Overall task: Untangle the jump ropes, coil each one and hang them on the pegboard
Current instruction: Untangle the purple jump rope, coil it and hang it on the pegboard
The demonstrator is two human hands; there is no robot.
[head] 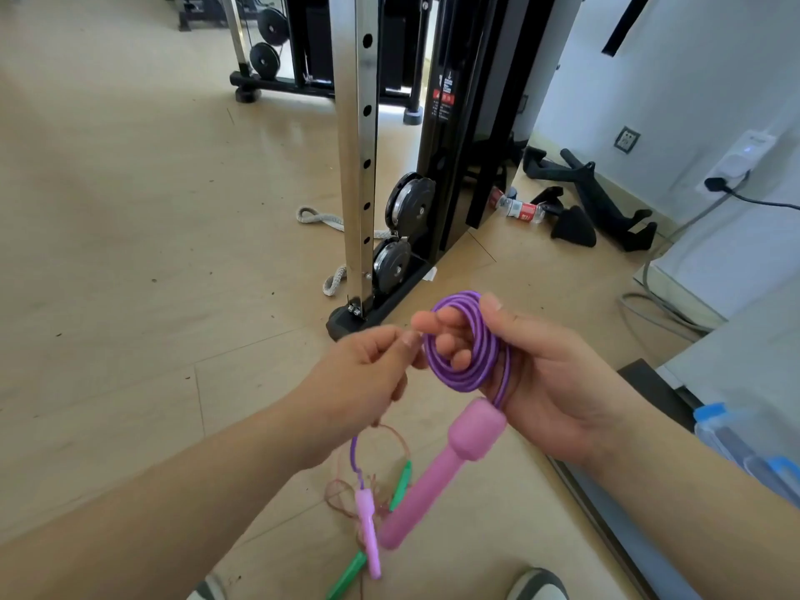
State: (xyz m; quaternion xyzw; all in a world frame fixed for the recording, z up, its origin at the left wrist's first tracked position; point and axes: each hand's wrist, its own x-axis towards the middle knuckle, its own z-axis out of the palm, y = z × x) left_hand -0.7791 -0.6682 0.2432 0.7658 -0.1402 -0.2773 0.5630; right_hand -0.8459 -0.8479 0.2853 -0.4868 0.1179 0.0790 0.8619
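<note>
Purple coil [461, 378] clasped in right hand [558, 383], left hand [359, 378] pinching tail [354, 452], steel upright [357, 166] beyond.

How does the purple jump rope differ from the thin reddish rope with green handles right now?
The purple rope is thick; the reddish rope is very thin. The purple rope is wound in neat loops around fingers of the right hand; the reddish rope sits below the hands in loose tangled loops. The purple rope ends in pink handles; the reddish rope has green handles. Both are jump ropes, not yet hung.
</note>
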